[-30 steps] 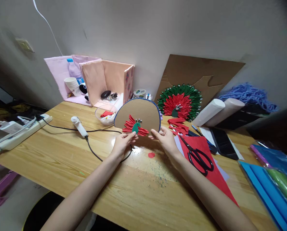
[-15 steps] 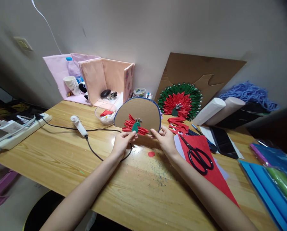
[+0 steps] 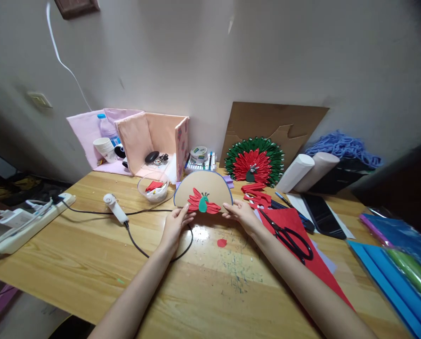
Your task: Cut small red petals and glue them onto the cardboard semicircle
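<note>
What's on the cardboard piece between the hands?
The cardboard piece carries red petal-like pieces on both sides of a green cutout. The cardboard beneath them is covered, so unseen.

Scissors [image 3: 279, 230] lie right of the cardboard cutout [image 3: 204, 182].

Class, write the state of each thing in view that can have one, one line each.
Half-round card, held up, partly covered
Left hand, gripping the card's lower left
Right hand, gripping its lower right
Scissors, lying on red paper, seemingly closed
Phone, flat, screen dark
Bottle, upright, capped
Cups, stacked
Bowl, uncovered, scraps inside
Large peacock, upright
Power strip, charger plugged in
</note>
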